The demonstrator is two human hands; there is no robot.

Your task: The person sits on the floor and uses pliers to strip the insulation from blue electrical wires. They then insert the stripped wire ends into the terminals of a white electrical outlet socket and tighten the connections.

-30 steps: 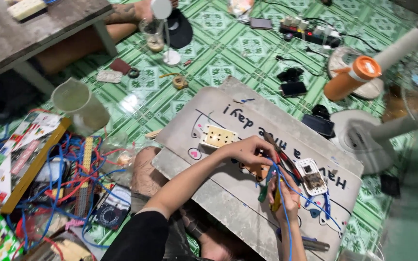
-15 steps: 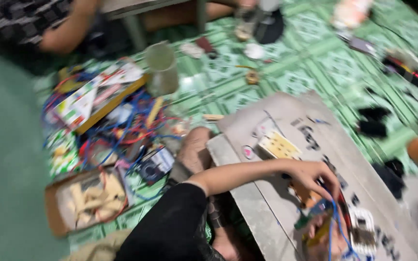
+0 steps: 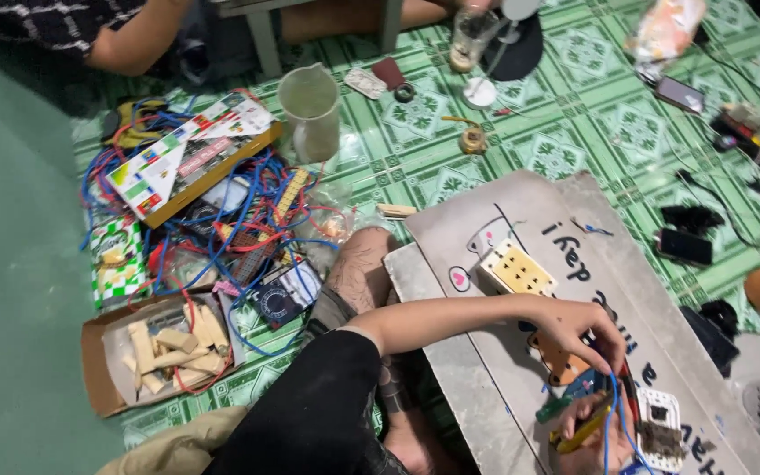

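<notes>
Blue wire [image 3: 610, 413] is the thing both hands are busy with, down at the bottom right edge of the grey lap board [image 3: 477, 387]. The left hand [image 3: 578, 327] reaches across with fingers curled down, pinching at the wire's top end next to a small blue circuit board [image 3: 584, 384]. The right hand [image 3: 584, 422] sits just below, closed around a yellow-handled tool [image 3: 584, 429]. Compared with a second ago the hands are in pretty much the same spot on the board, but the view has swung left, so the work looks like it's carrying on unchanged. A white perforated block [image 3: 517, 268] lies further up the board. Off to the left on the green tiled floor [image 3: 573, 114] there's a tangle of blue and red wires [image 3: 222, 229], a cardboard tray [image 3: 107, 352] and a pale plastic jug [image 3: 311, 110].
</notes>
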